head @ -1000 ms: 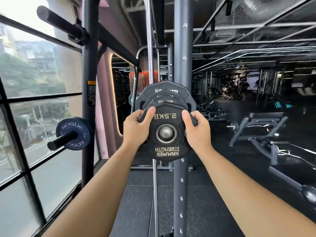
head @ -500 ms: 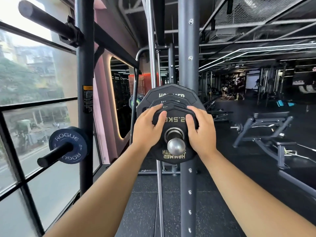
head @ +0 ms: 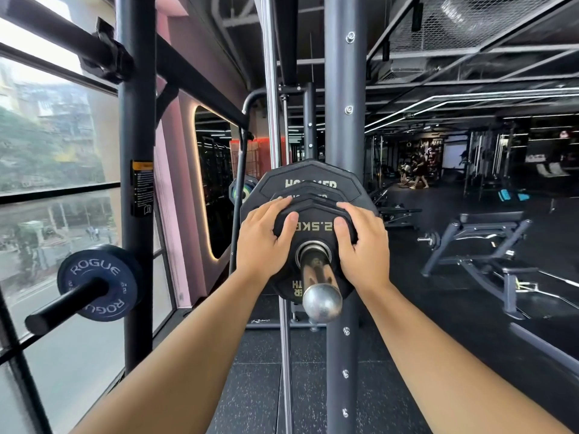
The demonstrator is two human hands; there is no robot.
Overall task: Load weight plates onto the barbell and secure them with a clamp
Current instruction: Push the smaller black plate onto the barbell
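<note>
A black 2.5 kg Hammer Strength plate point(head: 314, 226) sits on the chrome barbell sleeve point(head: 320, 296), whose rounded end sticks out toward me. It lies against two larger black plates point(head: 310, 175) behind it. My left hand point(head: 263, 242) presses flat on the small plate's left side, fingers reaching its top edge and thumb on its face. My right hand point(head: 365, 245) presses the right side the same way. No clamp is in view.
A dark rack upright point(head: 344, 89) stands right behind the plates. At the left, a blue Rogue plate point(head: 97, 285) hangs on a storage peg beside a window. A bench point(head: 488, 239) stands on the black floor at the right.
The 2.5 kg plate has slid farther down the sleeve against the other plates, so more bare sleeve shows. My hands went from gripping its edges to pressing on its face.
</note>
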